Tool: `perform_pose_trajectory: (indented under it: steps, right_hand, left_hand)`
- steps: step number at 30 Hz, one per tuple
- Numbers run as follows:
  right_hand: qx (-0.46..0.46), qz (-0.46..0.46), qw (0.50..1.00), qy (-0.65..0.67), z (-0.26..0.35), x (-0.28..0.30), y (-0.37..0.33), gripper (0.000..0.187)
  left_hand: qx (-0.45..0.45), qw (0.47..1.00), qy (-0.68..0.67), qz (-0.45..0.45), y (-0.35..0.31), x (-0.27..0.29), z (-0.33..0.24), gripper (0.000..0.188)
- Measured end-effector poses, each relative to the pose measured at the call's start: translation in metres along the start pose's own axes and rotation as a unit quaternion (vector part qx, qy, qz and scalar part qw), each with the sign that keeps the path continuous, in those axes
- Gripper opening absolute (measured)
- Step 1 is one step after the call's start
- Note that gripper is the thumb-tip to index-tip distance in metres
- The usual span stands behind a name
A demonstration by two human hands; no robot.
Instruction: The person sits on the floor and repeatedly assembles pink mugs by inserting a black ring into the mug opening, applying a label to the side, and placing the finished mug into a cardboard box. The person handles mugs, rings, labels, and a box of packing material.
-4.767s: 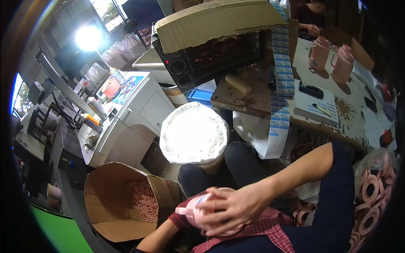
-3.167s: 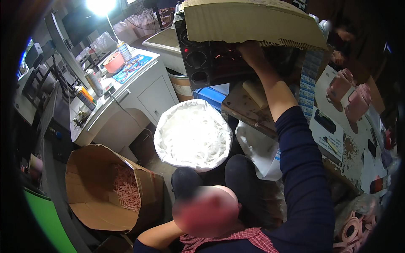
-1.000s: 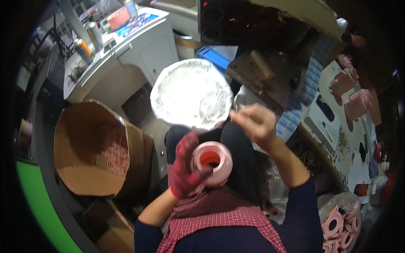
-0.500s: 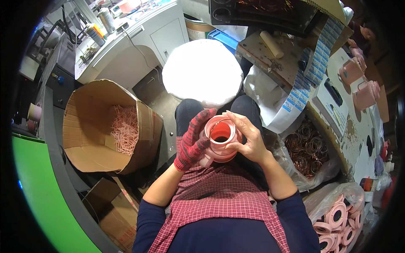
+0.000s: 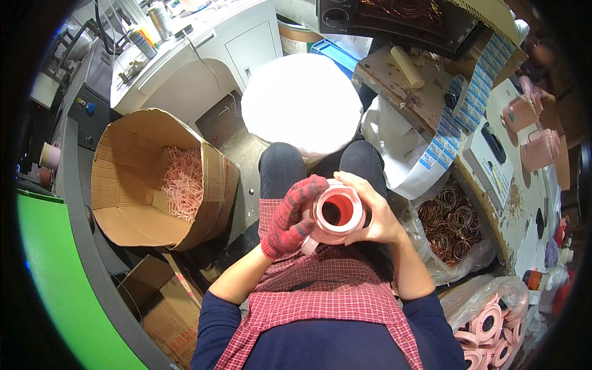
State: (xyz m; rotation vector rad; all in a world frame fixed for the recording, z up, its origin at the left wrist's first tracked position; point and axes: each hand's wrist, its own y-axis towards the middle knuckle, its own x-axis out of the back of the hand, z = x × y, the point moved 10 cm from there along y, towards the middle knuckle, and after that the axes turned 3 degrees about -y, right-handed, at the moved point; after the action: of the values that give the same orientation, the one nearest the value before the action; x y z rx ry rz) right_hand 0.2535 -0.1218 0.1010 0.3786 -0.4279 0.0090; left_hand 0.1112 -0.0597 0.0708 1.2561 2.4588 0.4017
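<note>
While the gloved left hand (image 5: 290, 219) is curving round one side of a pink jug (image 5: 332, 230), the bare right hand (image 5: 378, 216) is cupping the other. Both sets of fingers are standing parted by the jug's width, closed round it and gripping nothing else that shows. The jug is sitting between them, above the lap, its mouth facing the camera; what looks like its handle is poking out just below the left fingers.

This jug is seeming only part-done: its body is standing whole, but the mouth is gaping with no lid on. Whether a ring is sitting on its neck, I cannot tell.

Beyond the right fingers, well apart, two pink jugs (image 5: 522, 113) are standing on a worn table (image 5: 520, 213); how finished they are, I cannot judge. Nearer, right of those fingers, copper-coloured rings (image 5: 453, 225) are lying in a clear bag; farther down, pink rings (image 5: 490, 327) are filling another. With so many loose, much is apparently remaining.
</note>
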Motion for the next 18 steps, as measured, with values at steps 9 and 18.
perform_pose_trajectory:
  steps: [9, 18]
  right_hand:
    - [-0.119, -0.034, 0.991, 0.043, -0.007, -0.014, -0.021, 0.109]
    - [-0.134, -0.140, 0.980, 0.033, 0.002, -0.021, -0.051, 0.093]
  left_hand:
    - [0.041, 0.980, 0.181, 0.075, 0.005, -0.004, 0.001, 0.098]
    - [0.075, 0.974, 0.209, -0.028, -0.021, -0.008, 0.002, 0.105]
